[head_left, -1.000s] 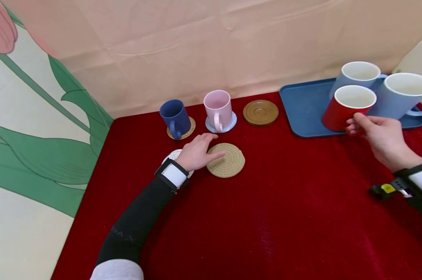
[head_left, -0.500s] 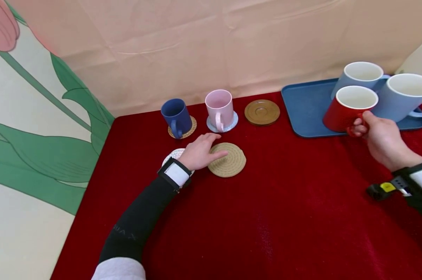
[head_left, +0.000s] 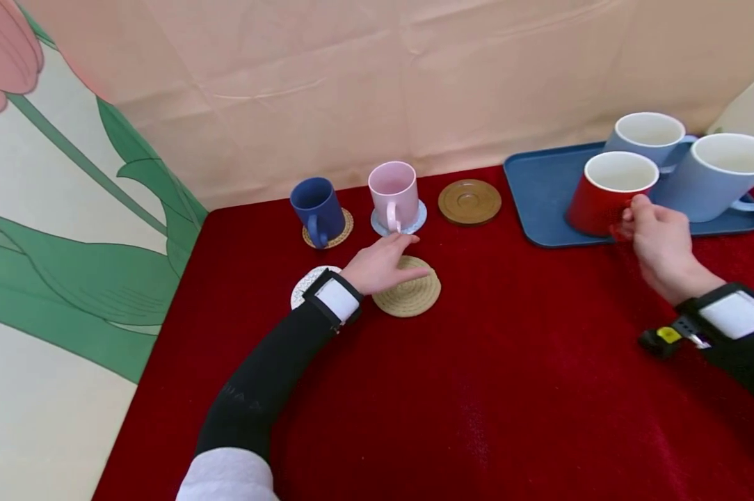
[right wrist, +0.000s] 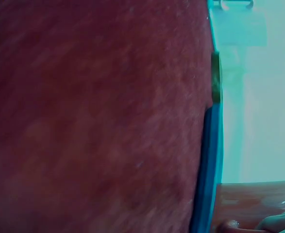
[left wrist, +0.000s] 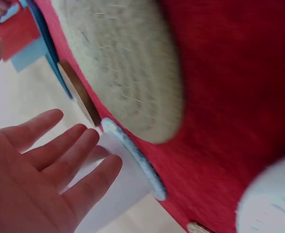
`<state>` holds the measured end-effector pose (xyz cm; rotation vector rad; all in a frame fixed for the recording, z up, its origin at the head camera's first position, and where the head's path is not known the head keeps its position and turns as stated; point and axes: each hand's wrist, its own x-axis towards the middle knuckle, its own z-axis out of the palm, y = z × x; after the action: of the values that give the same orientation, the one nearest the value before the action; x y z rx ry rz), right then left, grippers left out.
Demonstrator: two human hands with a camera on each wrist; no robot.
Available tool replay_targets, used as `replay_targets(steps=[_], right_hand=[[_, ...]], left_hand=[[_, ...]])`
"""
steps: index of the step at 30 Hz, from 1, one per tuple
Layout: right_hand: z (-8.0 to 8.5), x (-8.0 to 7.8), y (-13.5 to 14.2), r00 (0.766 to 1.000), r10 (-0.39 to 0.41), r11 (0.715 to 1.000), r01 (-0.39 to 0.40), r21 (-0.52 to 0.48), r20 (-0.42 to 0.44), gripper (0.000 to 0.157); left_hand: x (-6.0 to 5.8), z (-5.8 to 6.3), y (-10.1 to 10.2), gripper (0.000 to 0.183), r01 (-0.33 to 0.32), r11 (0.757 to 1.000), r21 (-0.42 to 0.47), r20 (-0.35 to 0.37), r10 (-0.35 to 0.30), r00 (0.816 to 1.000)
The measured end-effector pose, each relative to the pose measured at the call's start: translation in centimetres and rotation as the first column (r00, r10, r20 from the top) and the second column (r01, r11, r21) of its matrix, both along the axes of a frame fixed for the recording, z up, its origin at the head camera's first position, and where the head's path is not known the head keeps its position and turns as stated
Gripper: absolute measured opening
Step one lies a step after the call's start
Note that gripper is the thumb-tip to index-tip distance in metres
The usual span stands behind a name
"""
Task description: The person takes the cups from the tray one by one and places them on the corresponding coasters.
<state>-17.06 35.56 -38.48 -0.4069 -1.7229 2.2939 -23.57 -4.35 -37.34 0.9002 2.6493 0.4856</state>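
Observation:
My right hand [head_left: 661, 243] grips the red mug [head_left: 605, 202] at its handle, fingers curled in. The mug has a white inside, stands upright, and overlaps the front of the blue tray [head_left: 536, 191] in the head view. Only a strip of its red side and part of the fingers show low in the right wrist view. My left hand [head_left: 380, 266], fingers nearly straight and holding nothing, hovers over the beige woven coaster [head_left: 408, 299]. Its fingertips come close to the pink mug [head_left: 394, 198], which sits on a pale blue coaster [head_left: 417, 221].
Two light blue mugs, one behind [head_left: 646, 132] and one at right [head_left: 715, 181], stand on the tray. A wooden coaster [head_left: 469, 202] lies left of it. A dark blue mug [head_left: 317, 207] sits on a wicker coaster [head_left: 347, 228]. My left wrist partly hides a white patterned coaster [head_left: 302, 289].
My right hand and the red mug have shifted a little to the left. My left hand has slid slightly right over the woven coaster.

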Motion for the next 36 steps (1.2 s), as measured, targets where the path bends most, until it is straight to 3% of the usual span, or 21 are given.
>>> replay_targets(steps=[8,16,22,30,32,36], right_hand=[[1.4,-1.0,-2.2,1.0,0.006,0.983,-0.009,0.181,0.013,0.041],[1.0,-1.5,-3.8,0.996,0.08,0.97,-0.087,0.228,0.04,0.038],[0.9,-2.5,-5.3,0.997,0.078,0.981,-0.081,0.178,0.026,0.039],[1.9,-3.8,-7.0,0.992,0.096,0.919,-0.119,0.377,0.079,0.04],[1.9,-4.1,-7.6,0.993,0.095,0.924,-0.113,0.366,0.066,0.041],[1.9,-4.9,-8.7,0.995,0.097,0.964,-0.098,0.246,0.018,0.041]], left_hand=[[-1.2,0.6,2.5,0.08,0.049,0.997,-0.055,0.038,-0.047,0.998],[-2.7,-0.3,5.5,0.084,0.071,0.984,-0.16,0.077,-0.06,0.995],[-4.0,-1.3,7.1,0.087,0.046,0.975,-0.218,0.032,-0.04,0.999],[-5.1,-1.4,7.9,0.09,0.003,0.953,-0.304,-0.053,-0.02,0.998],[-5.0,-1.3,7.9,0.09,0.008,0.947,-0.32,-0.061,-0.029,0.998],[-4.8,-1.1,7.9,0.089,0.011,0.943,-0.332,-0.073,-0.038,0.997]])
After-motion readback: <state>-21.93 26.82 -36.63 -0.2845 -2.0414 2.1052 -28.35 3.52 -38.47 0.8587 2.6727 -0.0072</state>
